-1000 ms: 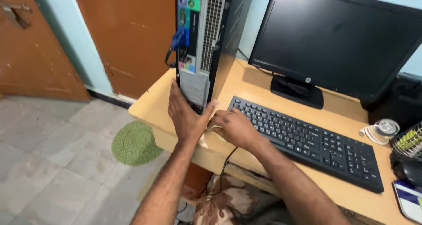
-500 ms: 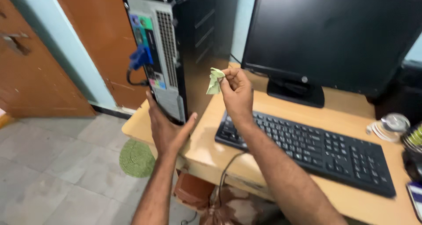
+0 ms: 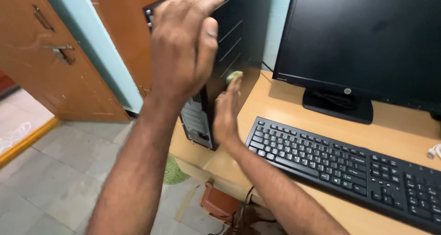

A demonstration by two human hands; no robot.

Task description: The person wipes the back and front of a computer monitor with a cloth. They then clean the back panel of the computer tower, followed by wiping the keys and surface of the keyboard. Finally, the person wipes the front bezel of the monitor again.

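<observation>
The left hand (image 3: pixel 183 42) clamps the computer tower's (image 3: pixel 239 37) top (steadying it) while the flat right hand (image 3: pixel 227 111) presses a green cloth (image 3: pixel 234 75) against its side.

The left hand (image 3: pixel 183 42) is no longer bracing the foot of the computer tower (image 3: pixel 229 56) at the rear panel; it is now sitting high up, gripping the tower's top rear edge and blocking most of the back panel from sight. The right hand (image 3: pixel 227 111), which was lifted clear of the tower half a second ago with the small green cloth (image 3: pixel 234 75) pinched in its fingertips, is now pressing that cloth flat against the tower's black side panel, fingers stretched upward. The cloth is showing only as a small crumpled bit at the fingertips.
</observation>
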